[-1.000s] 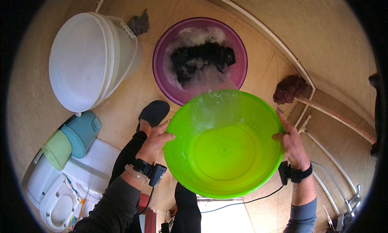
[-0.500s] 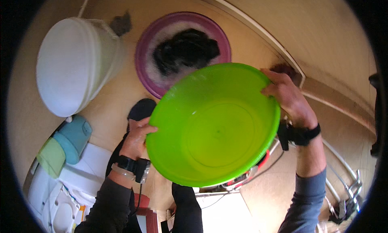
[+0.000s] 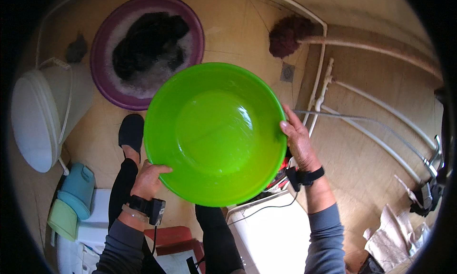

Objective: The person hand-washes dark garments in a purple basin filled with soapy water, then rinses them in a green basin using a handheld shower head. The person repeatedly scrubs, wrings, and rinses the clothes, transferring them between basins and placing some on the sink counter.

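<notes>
A wide bright green plastic basin [image 3: 209, 126] is held up in front of me, its hollow side facing me and nothing but a wet sheen inside. My left hand [image 3: 146, 180] grips its lower left rim, thumb over the edge. On the right rim my right hand [image 3: 298, 138] has its thumb inside and its other fingers partly behind the wall. Beyond the green basin, a purple basin [image 3: 196, 69] stands on the floor, holding sudsy water and dark soaked cloth [image 3: 147, 43].
At left are a white bucket with a lid [image 3: 33, 122], a teal container [image 3: 78, 188] and a pale green one [image 3: 63, 221]. White pipes [image 3: 381, 143] run along the right wall. A dark reddish bundle [image 3: 288, 34] lies near a floor drain [image 3: 287, 73]. A white box-like surface [image 3: 276, 233] stands below.
The green basin has levelled from a tilt and now faces me more squarely, both hands still on its rim. My view has swung right, so the purple basin and bucket appear farther left.
</notes>
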`<state>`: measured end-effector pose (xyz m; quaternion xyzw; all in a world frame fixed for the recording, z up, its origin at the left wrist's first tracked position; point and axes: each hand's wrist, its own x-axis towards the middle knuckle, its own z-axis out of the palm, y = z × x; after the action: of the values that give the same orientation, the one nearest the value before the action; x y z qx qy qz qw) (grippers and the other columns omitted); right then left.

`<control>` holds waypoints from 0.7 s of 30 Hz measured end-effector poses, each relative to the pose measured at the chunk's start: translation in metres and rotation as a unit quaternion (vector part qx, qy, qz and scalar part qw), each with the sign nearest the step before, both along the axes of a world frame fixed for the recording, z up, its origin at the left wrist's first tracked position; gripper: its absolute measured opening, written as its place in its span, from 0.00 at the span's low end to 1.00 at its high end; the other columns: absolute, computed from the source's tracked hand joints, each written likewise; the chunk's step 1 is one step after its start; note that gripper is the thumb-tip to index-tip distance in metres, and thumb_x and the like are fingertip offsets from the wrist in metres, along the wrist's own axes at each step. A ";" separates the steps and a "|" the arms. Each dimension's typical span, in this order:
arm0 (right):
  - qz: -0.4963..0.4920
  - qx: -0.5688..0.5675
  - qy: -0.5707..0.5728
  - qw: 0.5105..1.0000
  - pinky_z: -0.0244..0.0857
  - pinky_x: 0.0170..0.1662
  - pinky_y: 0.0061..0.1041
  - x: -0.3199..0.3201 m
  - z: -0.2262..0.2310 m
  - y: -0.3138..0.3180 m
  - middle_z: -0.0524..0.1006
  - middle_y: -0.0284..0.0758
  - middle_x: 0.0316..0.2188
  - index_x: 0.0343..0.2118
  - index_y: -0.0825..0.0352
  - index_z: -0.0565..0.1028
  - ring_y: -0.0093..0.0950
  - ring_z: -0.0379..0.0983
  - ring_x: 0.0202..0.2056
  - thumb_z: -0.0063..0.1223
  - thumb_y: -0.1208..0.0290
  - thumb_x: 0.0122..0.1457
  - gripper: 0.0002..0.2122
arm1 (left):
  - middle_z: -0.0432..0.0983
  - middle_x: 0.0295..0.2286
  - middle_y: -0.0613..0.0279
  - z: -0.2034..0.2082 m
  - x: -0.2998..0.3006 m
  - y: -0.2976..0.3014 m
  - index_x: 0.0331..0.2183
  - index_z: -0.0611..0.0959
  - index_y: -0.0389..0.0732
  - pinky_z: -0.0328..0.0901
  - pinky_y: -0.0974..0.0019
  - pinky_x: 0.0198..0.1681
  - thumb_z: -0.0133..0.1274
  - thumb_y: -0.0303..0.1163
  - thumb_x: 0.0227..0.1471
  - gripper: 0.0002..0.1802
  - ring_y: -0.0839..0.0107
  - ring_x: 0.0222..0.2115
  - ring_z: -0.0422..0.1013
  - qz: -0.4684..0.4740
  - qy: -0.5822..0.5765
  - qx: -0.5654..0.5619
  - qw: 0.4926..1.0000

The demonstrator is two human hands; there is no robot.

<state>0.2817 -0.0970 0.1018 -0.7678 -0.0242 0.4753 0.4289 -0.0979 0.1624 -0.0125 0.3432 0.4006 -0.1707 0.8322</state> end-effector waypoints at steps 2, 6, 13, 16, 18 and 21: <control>-0.130 -0.095 0.064 0.985 0.65 0.64 0.41 -0.037 -0.028 -0.083 0.76 0.38 0.61 0.71 0.67 0.64 0.37 0.73 0.60 0.52 0.55 0.73 0.30 | 0.82 0.49 0.60 0.003 -0.002 -0.001 0.54 0.82 0.37 0.73 0.64 0.51 0.59 0.17 0.54 0.25 0.64 0.47 0.79 -0.243 -0.057 0.222 0.943; -0.147 -0.473 -0.122 0.860 0.68 0.61 0.35 -0.124 -0.084 -0.268 0.79 0.51 0.53 0.64 0.71 0.69 0.42 0.75 0.56 0.63 0.78 0.54 0.32 | 0.80 0.48 0.61 0.012 0.022 -0.031 0.56 0.79 0.38 0.72 0.63 0.51 0.58 0.15 0.51 0.29 0.64 0.47 0.78 0.107 0.136 -0.018 0.985; -0.352 -0.415 -0.093 0.834 0.74 0.39 0.32 -0.172 -0.164 -0.392 0.79 0.38 0.45 0.50 0.77 0.75 0.29 0.77 0.43 0.57 0.85 0.49 0.22 | 0.83 0.39 0.61 0.011 0.041 -0.049 0.48 0.84 0.33 0.71 0.66 0.39 0.62 0.19 0.49 0.22 0.67 0.36 0.79 0.008 0.250 0.115 0.961; -0.425 -0.412 -0.246 0.768 0.72 0.47 0.37 -0.177 -0.179 -0.363 0.83 0.41 0.41 0.49 0.78 0.76 0.39 0.79 0.41 0.59 0.83 0.49 0.21 | 0.83 0.36 0.63 0.006 0.035 -0.053 0.48 0.84 0.34 0.70 0.66 0.35 0.62 0.21 0.49 0.21 0.70 0.35 0.78 -0.033 0.249 0.133 0.959; -0.335 -0.459 -0.280 0.774 0.72 0.49 0.40 -0.186 -0.156 -0.345 0.83 0.49 0.43 0.51 0.77 0.76 0.45 0.80 0.42 0.58 0.81 0.53 0.20 | 0.82 0.37 0.63 0.009 0.026 -0.057 0.50 0.83 0.37 0.70 0.64 0.35 0.60 0.21 0.50 0.22 0.70 0.35 0.76 -0.031 0.273 0.157 0.949; -0.430 -0.207 -0.238 0.846 0.73 0.48 0.32 -0.192 -0.101 -0.307 0.81 0.36 0.40 0.51 0.73 0.76 0.30 0.78 0.40 0.58 0.81 0.57 0.17 | 0.81 0.41 0.63 0.009 0.018 -0.052 0.51 0.80 0.39 0.70 0.63 0.35 0.59 0.20 0.50 0.24 0.68 0.39 0.76 -0.076 0.278 0.185 0.940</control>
<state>0.0898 -0.4044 0.0004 -0.8619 0.3055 0.0395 0.4028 -0.0794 0.1103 -0.0038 0.4592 0.6133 -0.2450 0.5941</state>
